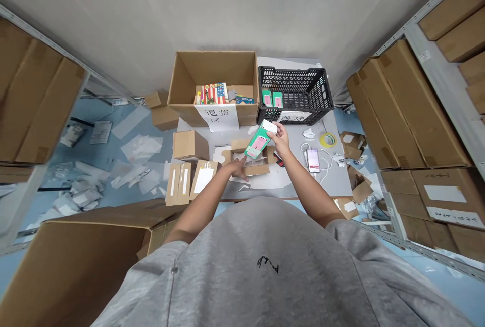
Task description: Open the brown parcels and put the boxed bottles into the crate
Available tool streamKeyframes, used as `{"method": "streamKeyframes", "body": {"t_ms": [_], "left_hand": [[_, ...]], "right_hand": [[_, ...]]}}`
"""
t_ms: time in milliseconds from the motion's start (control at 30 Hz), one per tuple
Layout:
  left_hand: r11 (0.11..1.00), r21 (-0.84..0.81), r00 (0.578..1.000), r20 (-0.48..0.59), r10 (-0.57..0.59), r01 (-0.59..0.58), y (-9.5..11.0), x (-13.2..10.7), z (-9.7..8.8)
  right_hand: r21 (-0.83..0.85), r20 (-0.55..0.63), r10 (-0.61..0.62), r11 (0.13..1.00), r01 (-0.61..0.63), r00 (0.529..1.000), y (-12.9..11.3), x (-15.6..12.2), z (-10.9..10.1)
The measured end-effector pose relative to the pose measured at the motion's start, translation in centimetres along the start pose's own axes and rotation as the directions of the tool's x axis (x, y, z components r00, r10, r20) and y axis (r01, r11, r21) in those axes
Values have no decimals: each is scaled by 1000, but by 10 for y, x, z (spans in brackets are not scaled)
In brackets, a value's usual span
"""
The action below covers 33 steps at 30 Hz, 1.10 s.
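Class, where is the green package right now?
In the head view, the green package is held in the person's right hand, above the open cardboard box, in front of the black plastic crate.

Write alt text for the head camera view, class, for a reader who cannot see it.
Seen from the wearer's head, a person's right hand holds up a green and pink retail package while the left hand rests on a small open carton on a grey table. Beyond stand a cardboard box holding books and a black plastic crate.
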<state>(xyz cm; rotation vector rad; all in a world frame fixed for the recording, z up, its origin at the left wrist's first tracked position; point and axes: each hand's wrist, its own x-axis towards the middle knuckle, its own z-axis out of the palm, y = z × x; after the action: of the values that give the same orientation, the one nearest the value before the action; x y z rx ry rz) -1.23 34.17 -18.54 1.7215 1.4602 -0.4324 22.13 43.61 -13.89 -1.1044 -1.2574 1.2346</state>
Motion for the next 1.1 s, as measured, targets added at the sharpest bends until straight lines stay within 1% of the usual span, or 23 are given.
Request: {"method": "streamKeyframes", "body": {"t_ms": [33, 67, 133, 167, 200, 233, 267, 300, 333, 367, 400, 467, 533, 633, 700, 767, 800, 833, 900, 967, 1000, 1033, 1100], "left_hand": [[999, -41, 999, 26, 21, -20, -4, -3, -14], [997, -72, 999, 5, 39, -39, -7, -6, -29], [991, -118, 991, -125, 42, -56, -10, -13, -59], [985, -154, 971, -236, 45, -83, -8, -16, -73], [967, -182, 920, -380, 97, -177, -5, -18, -84], [930, -198, 841, -514, 170, -309, 0, -19, -94], [870, -219, 768, -593, 241, -442, 6, -19, -100], [797, -261, 726, -623, 291, -544, 12, -18, -103], [726, -326, 712, -630, 311, -605, 18, -16, -104], [666, -402, 719, -628, 299, -628, 24, -14, -102], [618, -473, 734, -623, 270, -628, 28, -11, -98], [554, -567, 755, -628, 187, -609, 32, -5, -89], [516, -599, 744, -658, 120, -613, 32, 2, -81], [475, -613, 709, -705, 32, -631, 28, 10, -74], [484, -610, 701, -713, 10, -627, 24, 11, -73], [532, -588, 706, -708, 26, -609, 21, 8, -75], [561, -570, 701, -713, 26, -600, 19, 5, -78], [588, -548, 688, -726, 18, -594, 18, 2, -81], [632, -495, 639, -769, 0, -596, 16, -6, -90], [664, -430, 594, -804, 26, -612, 16, -12, -101], [672, -402, 585, -809, 56, -622, 15, -15, -107], [672, -389, 588, -805, 86, -631, 15, -17, -112], [648, -423, 623, -775, 103, -634, 14, -20, -122]], "right_hand": [[-2, 14, 2, 1000, -2, 1000, -1, 0, 1], [3, 27, 5, 1000, -5, 1000, -1, 1, 3], [19, 56, 10, 1000, -11, 998, -2, 1, 6], [26, 71, 12, 1000, -14, 997, -3, 1, 8], [30, 86, 12, 999, -15, 996, -4, 1, 10], [31, 99, 10, 999, -14, 995, -5, 2, 13], [31, 112, 8, 999, -11, 994, -6, 3, 16], [31, 121, 5, 999, -9, 993, -7, 3, 19], [32, 126, 3, 999, -7, 992, -8, 4, 22], [33, 126, 2, 999, -6, 992, -8, 5, 26], [33, 125, 2, 999, -6, 992, -9, 5, 29], [28, 128, 2, 1000, -6, 992, -9, 4, 36], [11, 158, -1, 1000, -1, 987, -9, -2, 42], [-67, 243, 1, 998, 16, 970, -7, -17, 48], [-118, 276, 15, 993, 19, 961, -6, -25, 50], [-129, 289, 28, 992, 10, 957, -5, -31, 50], [-121, 298, 30, 993, 7, 954, -4, -33, 50], [-111, 313, 30, 994, 5, 949, -3, -34, 50], [-96, 347, 28, 995, 6, 938, -2, -36, 50], [-90, 366, 34, 996, -1, 930, -1, -38, 51], [-91, 366, 41, 996, -8, 930, -1, -39, 52], [-93, 361, 47, 996, -14, 932, -2, -41, 52], [-97, 347, 50, 995, -18, 936, -4, -44, 53]]}}
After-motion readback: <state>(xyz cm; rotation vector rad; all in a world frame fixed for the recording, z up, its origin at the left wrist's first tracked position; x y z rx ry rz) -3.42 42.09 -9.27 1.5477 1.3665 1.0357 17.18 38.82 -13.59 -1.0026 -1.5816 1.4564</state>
